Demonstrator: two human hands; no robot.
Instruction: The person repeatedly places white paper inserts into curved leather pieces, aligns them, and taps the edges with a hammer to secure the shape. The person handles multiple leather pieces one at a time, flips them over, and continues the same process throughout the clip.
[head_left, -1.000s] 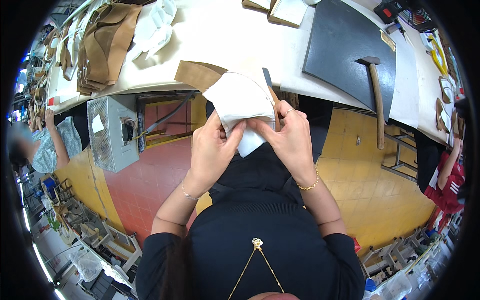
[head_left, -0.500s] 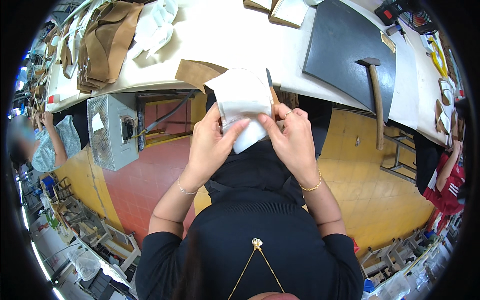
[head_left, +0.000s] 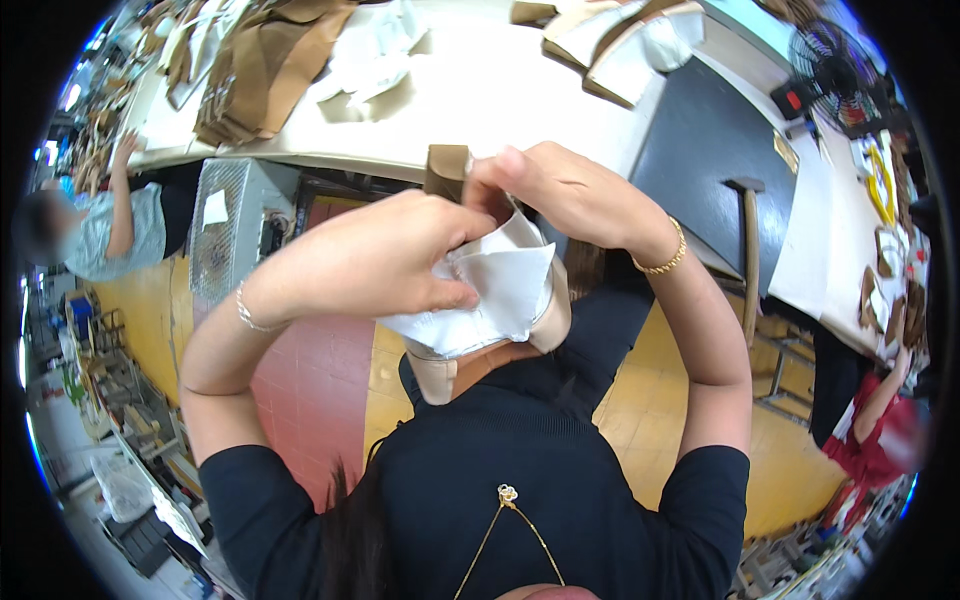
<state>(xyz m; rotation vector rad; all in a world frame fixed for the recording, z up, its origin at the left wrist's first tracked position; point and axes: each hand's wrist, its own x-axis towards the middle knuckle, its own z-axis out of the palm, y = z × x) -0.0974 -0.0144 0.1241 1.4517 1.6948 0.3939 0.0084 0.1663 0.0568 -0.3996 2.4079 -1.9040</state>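
Over my lap is a leather upper (head_left: 505,295), with its white lining facing me and tan and orange-brown leather along its lower edge. My left hand (head_left: 400,250) grips its left side, the thumb lying on the lining and the fingers bent over the top. At the upper edge, my right hand (head_left: 580,195) has its fingers curled onto the piece, with the thumb raised; its fingertips are partly hidden. A brown leather flap (head_left: 447,168) stands out beyond my hands at the table's edge; I cannot tell whether it belongs to the same piece.
On the white table (head_left: 470,80) lie stacked brown leather pieces (head_left: 265,75), white lining pieces (head_left: 375,55) and more lined pieces (head_left: 630,45). A hammer (head_left: 750,240) rests across the dark board (head_left: 690,150). Beyond is a fan (head_left: 830,60). Co-workers sit at both sides.
The upper has been turned and brought nearer to me, so leather now shows along its lower edge. My left hand has shifted left; my right hand has moved up to the far edge.
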